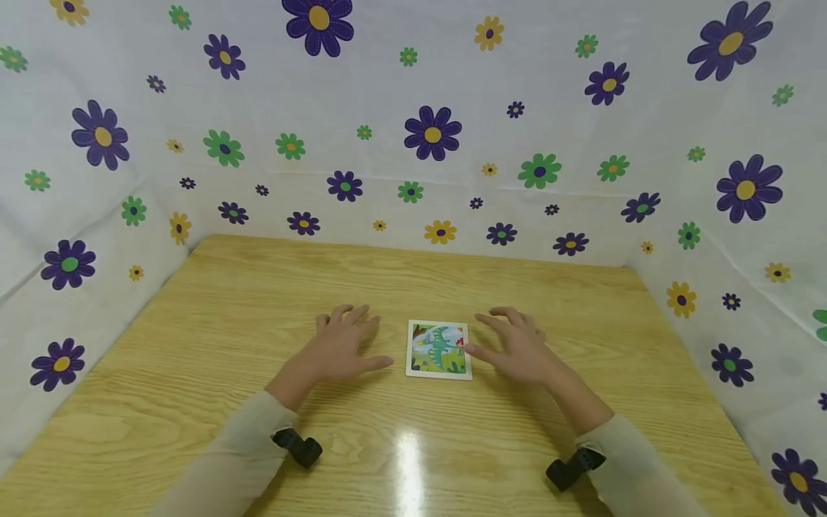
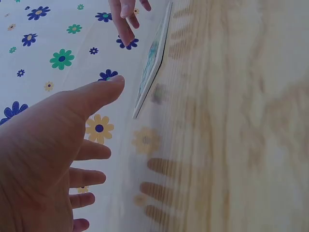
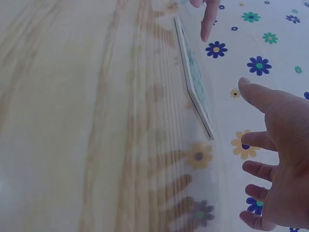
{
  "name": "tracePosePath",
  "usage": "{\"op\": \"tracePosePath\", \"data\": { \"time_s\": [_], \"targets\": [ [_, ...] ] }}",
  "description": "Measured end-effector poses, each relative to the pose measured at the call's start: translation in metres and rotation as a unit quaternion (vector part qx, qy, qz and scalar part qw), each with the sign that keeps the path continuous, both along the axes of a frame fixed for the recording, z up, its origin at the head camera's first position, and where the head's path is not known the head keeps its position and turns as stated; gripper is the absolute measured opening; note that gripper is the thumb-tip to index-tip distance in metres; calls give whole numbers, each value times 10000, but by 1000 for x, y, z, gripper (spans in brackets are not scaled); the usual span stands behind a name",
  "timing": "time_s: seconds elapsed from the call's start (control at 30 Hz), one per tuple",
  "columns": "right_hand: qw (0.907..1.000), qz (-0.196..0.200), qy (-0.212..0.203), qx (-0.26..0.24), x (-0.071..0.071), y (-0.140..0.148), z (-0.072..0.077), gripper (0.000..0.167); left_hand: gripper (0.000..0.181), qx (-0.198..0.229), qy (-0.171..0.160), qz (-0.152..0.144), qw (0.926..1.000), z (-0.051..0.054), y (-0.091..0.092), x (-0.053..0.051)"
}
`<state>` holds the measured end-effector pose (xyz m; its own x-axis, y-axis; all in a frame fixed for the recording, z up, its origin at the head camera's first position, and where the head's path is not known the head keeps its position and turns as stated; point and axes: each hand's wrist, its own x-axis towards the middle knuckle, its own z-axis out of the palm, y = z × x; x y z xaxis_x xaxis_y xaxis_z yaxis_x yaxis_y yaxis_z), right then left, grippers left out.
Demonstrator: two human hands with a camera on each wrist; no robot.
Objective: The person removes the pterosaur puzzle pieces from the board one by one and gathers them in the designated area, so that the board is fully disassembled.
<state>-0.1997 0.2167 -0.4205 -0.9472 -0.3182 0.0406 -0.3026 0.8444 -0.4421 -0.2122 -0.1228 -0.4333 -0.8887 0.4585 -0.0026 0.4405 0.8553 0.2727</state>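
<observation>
A square picture puzzle [image 1: 439, 350] in a white frame lies flat on the wooden table, showing a teal winged dinosaur among green plants. To its left hovers my left hand [image 1: 342, 348], fingers spread and thumb pointing at the frame, holding nothing. On the other side is my right hand [image 1: 517, 346], its fingers loosely spread and its thumb by the frame's right edge. In both wrist views the puzzle [image 2: 153, 63] appears edge-on, apart from the nearer hand.
The wooden table [image 1: 258, 287] meets white cloth walls [image 1: 368, 86] printed with purple, green and yellow flowers at the back and both sides. A dark wrist camera [image 1: 300, 446] is strapped to the left sleeve, another camera [image 1: 573, 468] to the right.
</observation>
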Motion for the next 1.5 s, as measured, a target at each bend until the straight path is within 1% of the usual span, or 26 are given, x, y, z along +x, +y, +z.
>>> {"op": "tracePosePath", "data": {
  "time_s": [0.07,0.2,0.33,0.4,0.53,0.63,0.77,0.93,1.07,1.2,1.33,1.5],
  "targets": [
    [9999,52,79,-90,-1,-4,0,68,88,-3,-14,-28,10000,-1,3,-1],
    [9996,152,155,-196,-5,-10,-1,64,87,141,-128,-137,9997,-2,11,-4],
    [9990,288,135,-323,-9,-15,-3,63,86,383,-274,-301,9984,-3,21,-7],
    [9981,393,111,-453,-10,-18,-3,62,85,436,-332,-380,9978,-5,25,-9],
    [9957,532,-102,-755,-12,-25,-3,61,85,443,-477,-476,9967,-9,33,-13],
    [9941,526,-320,-899,-15,-31,-4,60,86,489,-603,-553,9954,-11,38,-14],
    [9921,449,-509,-1056,-18,-39,-5,56,84,742,-770,-672,9920,-10,42,-15],
    [9887,552,-656,-1228,-24,-49,-6,49,75,1360,-1032,-647,9832,-11,46,-15],
    [9880,629,-746,-1196,-30,-58,-9,44,70,1704,-1096,-574,9776,-13,48,-16],
    [9876,614,-853,-1164,-33,-65,-13,39,69,2023,-1173,-491,9710,-14,50,-16],
    [9868,659,-854,-1209,-36,-71,-17,36,69,2378,-1308,-356,9618,-16,52,-16],
    [9887,670,-740,-1116,-40,-76,-21,35,68,2793,-1553,-182,9474,-18,53,-16]
  ]
}}
